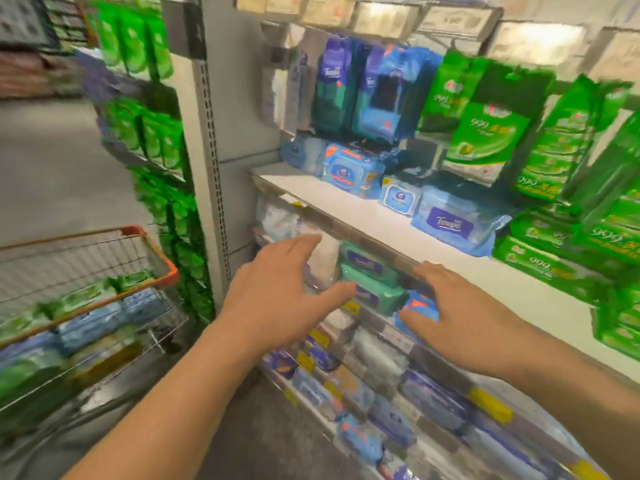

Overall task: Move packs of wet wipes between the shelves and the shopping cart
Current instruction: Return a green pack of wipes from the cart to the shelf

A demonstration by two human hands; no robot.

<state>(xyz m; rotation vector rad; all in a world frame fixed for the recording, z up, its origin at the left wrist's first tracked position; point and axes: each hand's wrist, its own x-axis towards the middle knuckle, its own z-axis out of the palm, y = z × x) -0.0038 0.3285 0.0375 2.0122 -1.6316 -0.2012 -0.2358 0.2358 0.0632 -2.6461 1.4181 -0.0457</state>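
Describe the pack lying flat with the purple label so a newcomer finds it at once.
Start at the white shelf above both hands. Near its front edge, right of centre, lies a light-blue pack. Unlike the green packs beside it, it carries a dark purple label with white script.

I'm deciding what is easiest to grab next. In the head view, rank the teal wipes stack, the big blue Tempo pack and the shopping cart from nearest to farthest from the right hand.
From the right hand:
1. Teal wipes stack, just left.
2. Big blue Tempo pack, shelf above.
3. Shopping cart, far left.

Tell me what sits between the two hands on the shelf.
In the head view, two stacked teal wipe packs lie between the left hand and right hand.
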